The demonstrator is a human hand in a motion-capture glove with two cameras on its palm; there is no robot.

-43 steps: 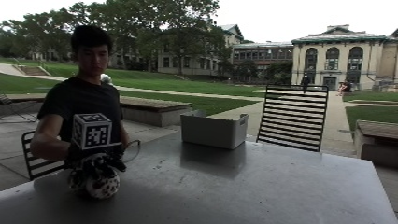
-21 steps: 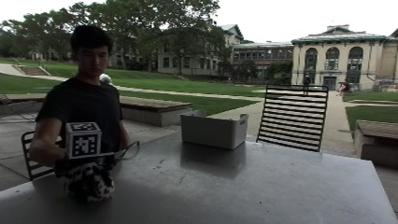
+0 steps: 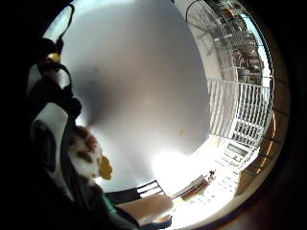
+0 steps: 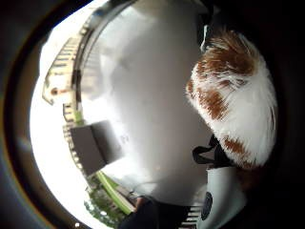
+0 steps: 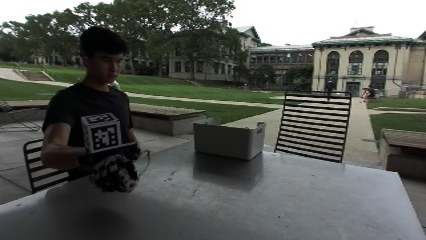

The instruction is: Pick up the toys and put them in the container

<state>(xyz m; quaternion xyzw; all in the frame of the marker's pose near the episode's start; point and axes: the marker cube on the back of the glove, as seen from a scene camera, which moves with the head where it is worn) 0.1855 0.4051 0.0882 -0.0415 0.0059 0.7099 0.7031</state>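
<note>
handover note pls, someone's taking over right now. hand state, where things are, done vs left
Right hand: holds a brown-and-white plush toy, lifted just above the table at the person's side.
Container: grey bin at the table's far edge, in front of the black slatted chair. What is inside it cannot be seen.
Done: toy picked up.
Left: carry it across the table and put it into the container. No other toys show on the table in these views.

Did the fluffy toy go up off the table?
Yes. The right hand grips the fluffy toy and has lifted it off the table, closer to the top of the container.
</note>
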